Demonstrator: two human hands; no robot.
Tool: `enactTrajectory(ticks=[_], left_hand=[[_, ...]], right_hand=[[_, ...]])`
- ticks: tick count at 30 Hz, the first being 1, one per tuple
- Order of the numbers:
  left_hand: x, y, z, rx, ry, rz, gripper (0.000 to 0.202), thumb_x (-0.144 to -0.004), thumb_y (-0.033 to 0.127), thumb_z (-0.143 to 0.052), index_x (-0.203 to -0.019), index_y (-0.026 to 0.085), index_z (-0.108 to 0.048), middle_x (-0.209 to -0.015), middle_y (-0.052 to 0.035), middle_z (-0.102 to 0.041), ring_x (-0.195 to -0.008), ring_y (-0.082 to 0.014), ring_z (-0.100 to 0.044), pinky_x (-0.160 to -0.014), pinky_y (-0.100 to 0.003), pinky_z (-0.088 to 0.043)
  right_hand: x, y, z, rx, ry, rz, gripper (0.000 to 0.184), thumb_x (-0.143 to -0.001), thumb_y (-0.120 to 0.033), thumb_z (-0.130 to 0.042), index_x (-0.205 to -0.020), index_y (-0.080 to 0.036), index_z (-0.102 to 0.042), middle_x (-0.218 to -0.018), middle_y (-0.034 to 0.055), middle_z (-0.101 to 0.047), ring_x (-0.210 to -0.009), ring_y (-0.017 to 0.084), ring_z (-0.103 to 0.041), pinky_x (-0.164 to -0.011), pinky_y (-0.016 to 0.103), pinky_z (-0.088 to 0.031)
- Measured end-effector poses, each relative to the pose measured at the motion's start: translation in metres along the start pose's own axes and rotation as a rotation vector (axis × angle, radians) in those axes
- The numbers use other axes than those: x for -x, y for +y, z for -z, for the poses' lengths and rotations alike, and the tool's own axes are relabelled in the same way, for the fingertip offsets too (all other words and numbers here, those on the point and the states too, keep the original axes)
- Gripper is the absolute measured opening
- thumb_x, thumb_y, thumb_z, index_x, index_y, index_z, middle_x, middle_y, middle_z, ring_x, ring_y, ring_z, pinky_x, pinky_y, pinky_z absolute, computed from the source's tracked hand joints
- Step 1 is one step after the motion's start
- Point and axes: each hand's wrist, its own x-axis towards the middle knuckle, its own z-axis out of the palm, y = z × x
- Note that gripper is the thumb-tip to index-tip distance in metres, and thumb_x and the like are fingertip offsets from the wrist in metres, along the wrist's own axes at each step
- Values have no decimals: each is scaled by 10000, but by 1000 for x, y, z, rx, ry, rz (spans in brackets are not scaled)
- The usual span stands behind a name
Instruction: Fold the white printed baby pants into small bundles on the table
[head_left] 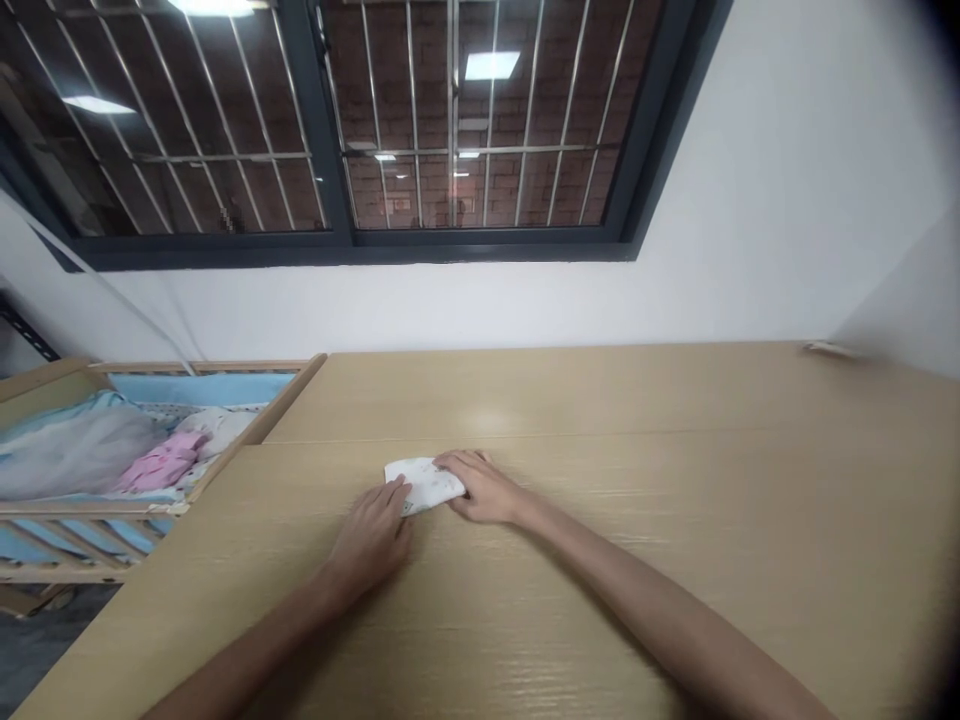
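A small folded white cloth [421, 482] with a faint print lies on the light wooden table [600, 420]. My left hand [373, 537] rests palm down at its near left edge, fingers lying flat on the cloth. My right hand [480, 487] presses on its right side, fingers stretched over the fabric. Both hands touch the cloth from opposite sides; part of it is hidden under them.
A wooden baby crib [247, 425] with blue bedding, a pink garment [161, 462] and grey fabric stands against the table's left edge. A white wall and a barred window rise behind. A small pale object [829, 348] lies at the table's far right corner.
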Motion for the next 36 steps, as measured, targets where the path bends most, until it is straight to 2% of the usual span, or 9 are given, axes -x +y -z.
enactTrajectory(ticks=[3, 9, 12, 16, 21, 27, 31, 33, 36], left_hand=[[-10, -1, 17, 17, 20, 7, 359, -870, 89, -443, -1174, 165, -617, -1217, -147, -675, -1098, -294, -633, -981, -477, -498], [-18, 6, 66, 377, 65, 228, 252, -953, 346, -487, -1136, 210, -595, -976, -66, -697, -880, -235, -655, -792, -378, -528], [-11, 11, 62, 618, -4, 404, 431, -913, 458, -552, -1243, 195, -467, -782, 13, -681, -627, -185, -625, -612, -312, -491], [-2, 13, 33, 550, -119, 444, 456, -898, 451, -534, -1243, 170, -436, -634, 56, -593, -571, -204, -613, -565, -310, -438], [6, 20, 21, 203, -122, 333, 258, -983, 355, -445, -1178, 202, -514, -915, -70, -690, -867, -267, -683, -741, -381, -501], [20, 53, 29, 53, 107, -40, 329, -986, 282, -463, -1296, 186, -519, -1283, -169, -623, -1173, -324, -596, -963, -488, -521], [30, 67, 18, 66, -24, -142, 227, -972, 300, -475, -1054, 199, -661, -1057, -149, -705, -991, -337, -672, -851, -528, -580], [33, 69, 13, 69, -61, -168, 232, -975, 273, -458, -989, 218, -683, -919, -109, -717, -870, -309, -690, -761, -494, -604], [34, 69, 11, 54, -29, -180, 240, -964, 235, -452, -1036, 200, -678, -972, -111, -713, -947, -314, -684, -816, -502, -609]], right_hand=[[-14, -3, 7, -29, 56, -63, 427, -816, -157, -581, -1241, -192, -555, -1198, 113, -672, -1167, 296, -580, -1023, 494, -337], [-34, -11, 40, -436, 170, -126, 505, -843, -367, -690, -1261, -206, -456, -1071, 46, -646, -954, 215, -619, -844, 347, -473], [-41, -10, 40, -525, 180, -158, 601, -843, -419, -717, -1322, -202, -425, -1118, 61, -615, -904, 184, -614, -766, 305, -492], [-52, 3, 18, -441, 100, -218, 554, -789, -377, -796, -1228, -176, -525, -1080, 61, -635, -864, 171, -607, -751, 293, -494], [-61, 14, -3, -332, 22, -228, 434, -839, -343, -776, -1168, -138, -582, -1094, 93, -660, -933, 203, -637, -799, 317, -512], [-45, -37, 11, -26, 62, 93, 419, -1051, -368, -443, -1426, -187, -494, -1529, 151, -460, -1406, 274, -435, -1156, 454, -342], [-27, -65, 7, -104, -216, 266, 514, -1065, -429, -393, -1548, -253, -392, -1642, 46, -315, -1524, 209, -255, -1250, 378, -208], [-22, -65, -2, -131, -326, 258, 542, -1064, -455, -383, -1560, -237, -384, -1633, 40, -329, -1534, 199, -223, -1267, 365, -155], [-22, -49, -13, -141, -399, 254, 574, -1070, -479, -342, -1567, -193, -371, -1630, 64, -320, -1543, 203, -190, -1274, 387, -110]])
